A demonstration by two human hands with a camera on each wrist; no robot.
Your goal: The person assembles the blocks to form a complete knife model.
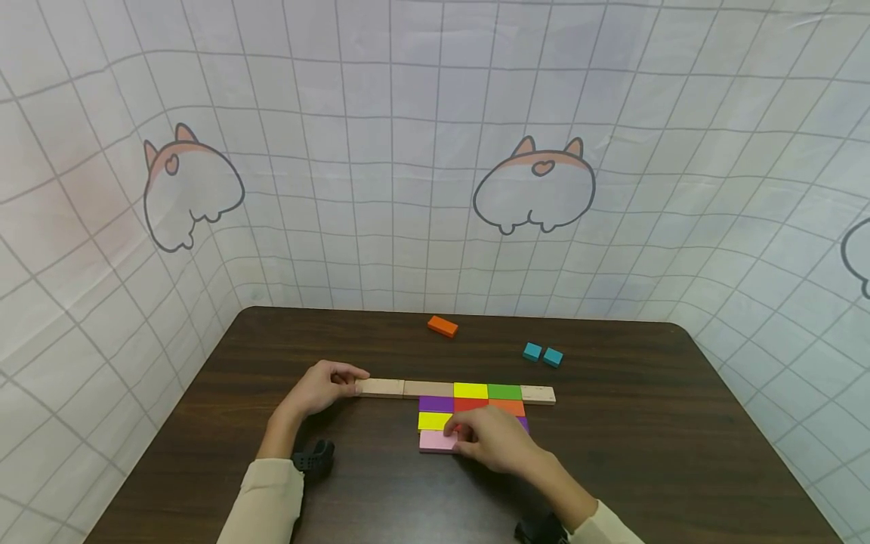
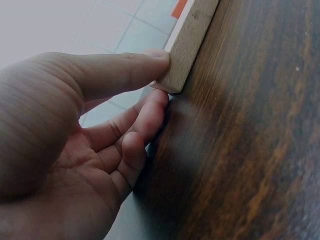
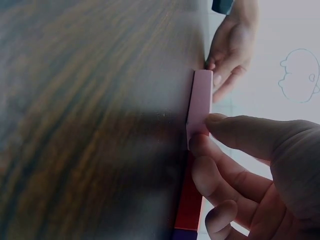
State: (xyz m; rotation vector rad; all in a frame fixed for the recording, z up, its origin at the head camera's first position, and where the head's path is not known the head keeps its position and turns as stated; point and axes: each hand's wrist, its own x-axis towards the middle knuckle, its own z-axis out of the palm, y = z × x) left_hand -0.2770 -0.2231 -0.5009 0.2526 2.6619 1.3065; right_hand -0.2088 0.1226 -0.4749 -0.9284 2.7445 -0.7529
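In the head view my left hand (image 1: 326, 389) holds the left end of a plain wooden block (image 1: 381, 388), fingers on its far side. The left wrist view shows the thumb pressed on this wooden block (image 2: 187, 50), fingertips at its end. My right hand (image 1: 499, 438) pinches a pink block (image 1: 437, 441) at the near left of a flat patch of coloured blocks. In the right wrist view, thumb and index finger touch the pink block (image 3: 201, 95), and a red block (image 3: 190, 197) lies past it. The hand partly hides the near right blocks.
A second plain block (image 1: 428, 389), a yellow block (image 1: 470, 391), a green block (image 1: 504, 392) and a plain block (image 1: 538, 395) continue the top row. Farther back on the brown table (image 1: 625, 438) lie an orange block (image 1: 442, 326) and two blue blocks (image 1: 542, 354).
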